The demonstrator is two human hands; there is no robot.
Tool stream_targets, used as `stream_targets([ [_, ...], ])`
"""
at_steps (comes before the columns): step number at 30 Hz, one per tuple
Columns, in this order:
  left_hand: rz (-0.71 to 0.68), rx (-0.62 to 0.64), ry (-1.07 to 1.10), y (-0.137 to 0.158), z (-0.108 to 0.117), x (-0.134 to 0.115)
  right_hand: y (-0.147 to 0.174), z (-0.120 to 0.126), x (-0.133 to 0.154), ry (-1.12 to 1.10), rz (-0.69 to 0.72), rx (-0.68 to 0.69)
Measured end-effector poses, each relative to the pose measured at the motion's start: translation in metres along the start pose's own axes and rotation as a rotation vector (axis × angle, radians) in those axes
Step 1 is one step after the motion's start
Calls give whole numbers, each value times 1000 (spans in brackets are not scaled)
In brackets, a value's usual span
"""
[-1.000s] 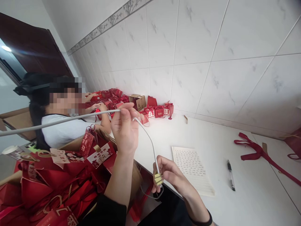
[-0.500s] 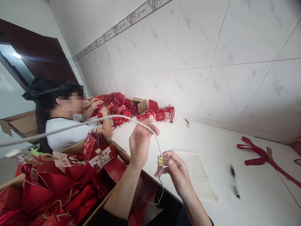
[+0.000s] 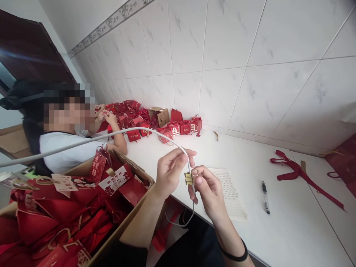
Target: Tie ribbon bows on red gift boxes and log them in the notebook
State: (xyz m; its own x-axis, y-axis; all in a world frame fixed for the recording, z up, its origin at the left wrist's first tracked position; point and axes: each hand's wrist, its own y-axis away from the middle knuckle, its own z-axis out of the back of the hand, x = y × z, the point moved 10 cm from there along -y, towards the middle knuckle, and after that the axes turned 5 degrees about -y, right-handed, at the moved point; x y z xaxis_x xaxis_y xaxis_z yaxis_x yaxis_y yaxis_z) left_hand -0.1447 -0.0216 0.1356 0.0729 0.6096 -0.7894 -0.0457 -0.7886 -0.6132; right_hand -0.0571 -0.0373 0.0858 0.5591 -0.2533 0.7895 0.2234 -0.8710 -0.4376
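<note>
A white cable [image 3: 139, 128] arches in from the left edge, passes my hands and loops down below the table edge. My left hand [image 3: 171, 172] has its thumb and fingers closed round the cable just above a gold binder clip [image 3: 188, 178]. The clip sits on the cable, between both hands. With thumb and fingertips my right hand [image 3: 210, 189] grips the clip by its wire handles; some of its fingers curl behind the cable. Both hands hang over the near edge of the white table [image 3: 244, 155].
An open cardboard box [image 3: 141, 185] full of red gift bags [image 3: 39, 218] stands at left. Beyond it a co-worker [image 3: 72, 148] handles something among red gift boxes [image 3: 136, 126]. A handwritten sheet [image 3: 233, 204], a pen [image 3: 266, 196] and a red ribbon [image 3: 296, 172] lie on the table.
My left hand has come down and closed on the cable above the clip. My right hand stays at the clip. The view has shifted slightly to the right.
</note>
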Motion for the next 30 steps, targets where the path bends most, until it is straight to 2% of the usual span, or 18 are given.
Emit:
stream_targets([
  [10, -74, -131, 114, 0, 8, -12, 4, -10, -7, -109, -57, 63],
  [14, -114, -342, 233, -6, 30, -18, 9, -18, -17, -58, -123, 144],
  [16, -134, -469, 209, -6, 44, -20, 12, -20, -19, 15, -126, 164],
  [18, -153, -533, 140, -5, 52, -21, 14, -16, -18, 138, -89, 136],
  [22, -192, -516, 54, -6, 55, -21, 15, -3, -6, 436, 37, 10],
  [26, -313, -427, 213, -7, 50, -27, 18, -1, 6, 630, 160, -76],
  [30, -332, -466, 226, -6, 53, -29, 22, -1, 11, 716, 210, -135],
])
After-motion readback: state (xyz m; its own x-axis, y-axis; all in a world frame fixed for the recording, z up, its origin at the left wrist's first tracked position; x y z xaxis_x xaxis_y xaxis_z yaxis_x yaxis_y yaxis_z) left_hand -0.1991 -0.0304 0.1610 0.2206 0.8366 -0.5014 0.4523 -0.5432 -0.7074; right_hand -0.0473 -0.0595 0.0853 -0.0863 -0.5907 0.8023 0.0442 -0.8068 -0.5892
